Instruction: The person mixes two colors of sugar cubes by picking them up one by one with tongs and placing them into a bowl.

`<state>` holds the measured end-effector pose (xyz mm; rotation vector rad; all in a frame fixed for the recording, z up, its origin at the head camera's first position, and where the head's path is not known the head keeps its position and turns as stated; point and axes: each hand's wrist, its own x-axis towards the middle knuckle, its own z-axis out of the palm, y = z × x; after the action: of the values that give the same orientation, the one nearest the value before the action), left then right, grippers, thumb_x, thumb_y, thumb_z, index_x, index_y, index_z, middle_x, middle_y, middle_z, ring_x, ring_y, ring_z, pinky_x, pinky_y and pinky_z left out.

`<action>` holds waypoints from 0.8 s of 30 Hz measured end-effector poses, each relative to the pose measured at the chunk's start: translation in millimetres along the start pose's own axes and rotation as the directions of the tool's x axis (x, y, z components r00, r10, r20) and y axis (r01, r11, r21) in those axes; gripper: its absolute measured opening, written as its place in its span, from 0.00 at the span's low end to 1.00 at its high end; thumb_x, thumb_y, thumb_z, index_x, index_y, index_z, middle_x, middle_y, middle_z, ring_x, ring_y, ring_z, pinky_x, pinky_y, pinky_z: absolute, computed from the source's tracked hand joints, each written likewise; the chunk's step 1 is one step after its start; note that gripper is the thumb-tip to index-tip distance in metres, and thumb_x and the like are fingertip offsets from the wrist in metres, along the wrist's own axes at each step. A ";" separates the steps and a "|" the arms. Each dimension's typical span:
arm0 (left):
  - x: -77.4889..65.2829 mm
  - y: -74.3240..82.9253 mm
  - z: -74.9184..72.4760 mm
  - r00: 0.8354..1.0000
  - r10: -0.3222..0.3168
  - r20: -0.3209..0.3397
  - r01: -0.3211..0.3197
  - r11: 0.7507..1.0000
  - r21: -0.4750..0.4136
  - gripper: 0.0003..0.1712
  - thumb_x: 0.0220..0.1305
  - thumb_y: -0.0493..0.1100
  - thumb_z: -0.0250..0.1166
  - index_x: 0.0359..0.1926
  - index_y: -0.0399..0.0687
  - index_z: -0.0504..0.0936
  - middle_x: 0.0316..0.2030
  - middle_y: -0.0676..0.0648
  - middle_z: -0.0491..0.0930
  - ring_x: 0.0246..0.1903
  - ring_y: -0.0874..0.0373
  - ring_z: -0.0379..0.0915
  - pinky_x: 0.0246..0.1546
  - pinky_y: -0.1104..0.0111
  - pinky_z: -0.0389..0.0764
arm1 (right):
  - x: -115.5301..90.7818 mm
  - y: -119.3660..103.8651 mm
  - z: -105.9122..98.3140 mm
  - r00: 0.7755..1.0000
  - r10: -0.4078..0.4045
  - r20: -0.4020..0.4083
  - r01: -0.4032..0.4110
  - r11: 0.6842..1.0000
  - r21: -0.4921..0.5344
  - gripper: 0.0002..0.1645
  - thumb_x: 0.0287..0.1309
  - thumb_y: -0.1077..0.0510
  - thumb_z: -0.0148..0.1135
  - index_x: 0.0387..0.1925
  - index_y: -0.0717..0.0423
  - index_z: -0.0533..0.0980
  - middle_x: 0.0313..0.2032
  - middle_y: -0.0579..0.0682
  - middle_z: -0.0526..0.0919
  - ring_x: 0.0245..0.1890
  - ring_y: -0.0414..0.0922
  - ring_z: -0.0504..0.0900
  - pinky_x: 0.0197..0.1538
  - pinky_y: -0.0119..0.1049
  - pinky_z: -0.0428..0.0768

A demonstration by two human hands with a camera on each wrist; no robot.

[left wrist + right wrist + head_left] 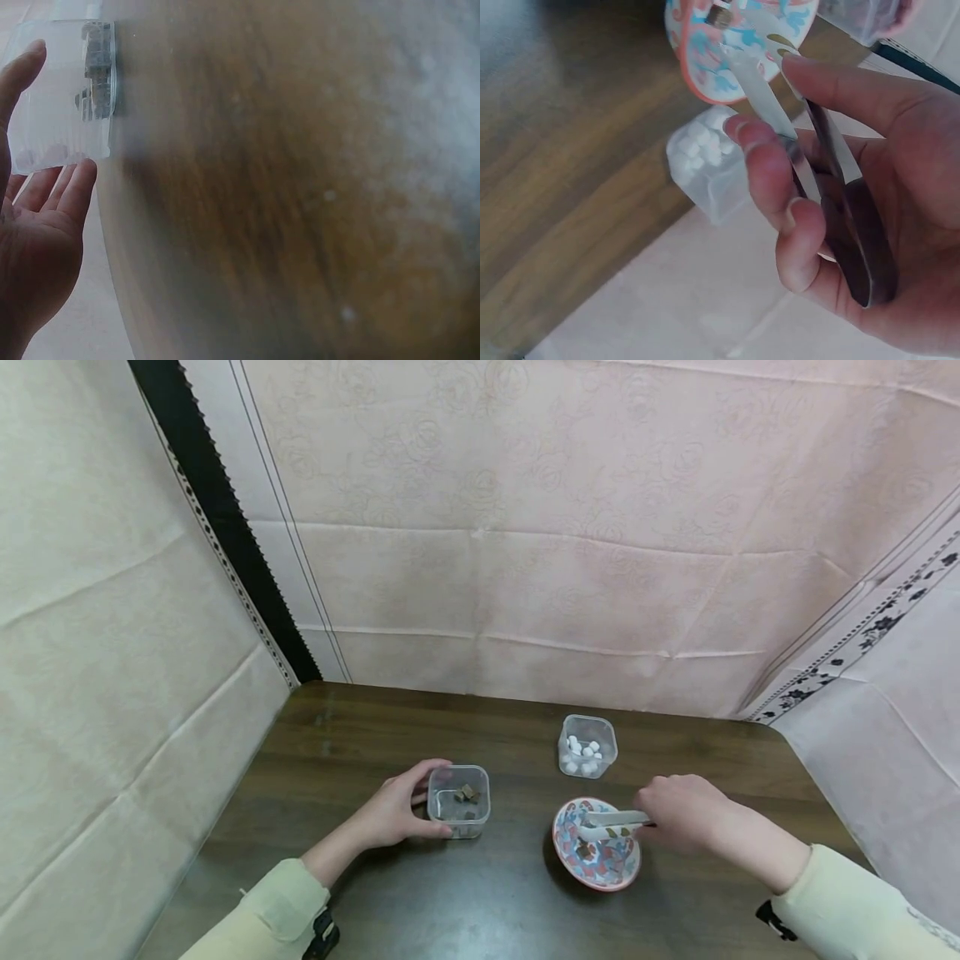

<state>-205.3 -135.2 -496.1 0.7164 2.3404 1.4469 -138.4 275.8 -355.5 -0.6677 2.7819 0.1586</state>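
Note:
My left hand (393, 810) holds a clear plastic container (459, 832) by its side, thumb at the near side and fingers at the back. A few small brown cubes (468, 792) lie inside it; they also show through the wall in the left wrist view. In my right hand (682, 810) is a pair of tongs (868, 255), gripped between thumb and fingers, with pale flat tips slightly apart. Those tips reach into a patterned bowl (611, 878) with an orange-red rim. At least one brown cube (719, 16) sits in the bowl, near the tips but apart from them.
A second clear container (588, 723) with several white pieces (583, 752) stands behind the bowl. All this is on a dark wooden table (375, 727). Pale patterned cloth (525, 593) hangs at the back and along both sides.

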 end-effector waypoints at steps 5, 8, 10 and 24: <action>-1.1 0.2 0.2 1.000 -0.003 -0.004 0.003 1.000 -0.001 0.51 0.56 0.44 0.85 0.77 0.54 0.67 0.71 0.40 0.72 0.70 0.37 0.72 0.67 0.47 0.78 | -3.8 -0.3 -15.7 1.000 0.005 -0.023 -0.005 1.000 0.025 0.20 0.61 0.47 0.77 0.22 0.42 0.74 0.20 0.37 0.69 0.21 0.37 0.65 0.24 0.37 0.65; -1.5 0.4 0.4 1.000 -0.005 -0.007 0.005 1.000 0.000 0.51 0.56 0.44 0.85 0.77 0.54 0.67 0.71 0.40 0.72 0.71 0.37 0.71 0.67 0.47 0.77 | -2.3 -3.1 -27.3 0.998 -0.018 -0.064 0.020 1.000 0.024 0.19 0.61 0.47 0.77 0.22 0.42 0.75 0.21 0.37 0.71 0.21 0.37 0.67 0.23 0.37 0.67; -1.1 0.4 0.4 1.000 -0.002 -0.008 0.002 1.000 0.002 0.51 0.56 0.44 0.85 0.77 0.54 0.67 0.71 0.40 0.72 0.70 0.37 0.72 0.67 0.48 0.78 | 0.5 -6.2 -34.4 0.996 -0.032 -0.088 0.034 0.999 0.020 0.20 0.61 0.46 0.77 0.22 0.42 0.75 0.21 0.37 0.71 0.21 0.37 0.67 0.23 0.37 0.67; -0.2 2.1 0.4 1.000 0.008 -0.005 -0.008 1.000 0.006 0.52 0.56 0.44 0.85 0.77 0.52 0.67 0.71 0.40 0.72 0.71 0.39 0.72 0.67 0.51 0.78 | 44.4 -50.5 -65.9 0.975 -0.169 -0.147 0.161 0.985 -0.065 0.21 0.62 0.44 0.76 0.21 0.41 0.74 0.18 0.37 0.68 0.20 0.36 0.64 0.22 0.35 0.65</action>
<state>-204.4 -134.3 -494.4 0.7252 2.3489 1.4475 -169.0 200.8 -307.5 -0.9579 2.8573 0.1530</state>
